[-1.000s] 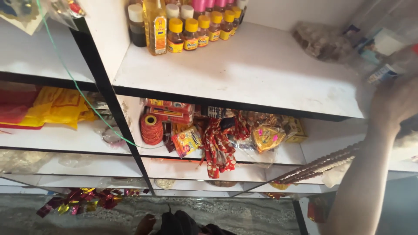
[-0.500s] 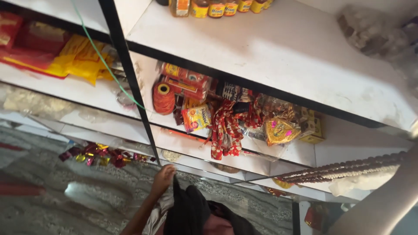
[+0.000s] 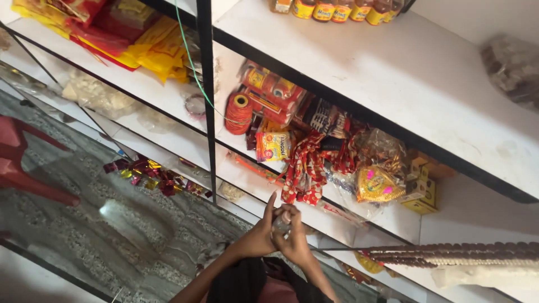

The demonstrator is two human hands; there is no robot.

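Neither of my hands shows in the head view. I look down along white shelves with black edges (image 3: 359,112). Below me stands another person with dark hair (image 3: 241,283). Their two hands (image 3: 278,230) are raised and pressed together around a small greyish object (image 3: 282,220), close to the front of a lower shelf. Just above those hands hang red-and-white patterned packets (image 3: 303,168), beside a yellow snack packet (image 3: 273,146) and a spool of orange-red thread (image 3: 238,112).
Small bottles with yellow labels (image 3: 337,8) line the top shelf. Yellow and red cloth packs (image 3: 123,39) lie at the left. A gold foil packet (image 3: 377,185), yellow boxes (image 3: 424,188), brown bead strands (image 3: 455,253), a green cord (image 3: 191,62), a red plastic chair (image 3: 22,163) and speckled floor (image 3: 112,224) are also visible.
My view has tilted further down and left. My right arm, earlier reaching to the upper right shelf, has left the frame. The person below has brought both hands together around a small object.
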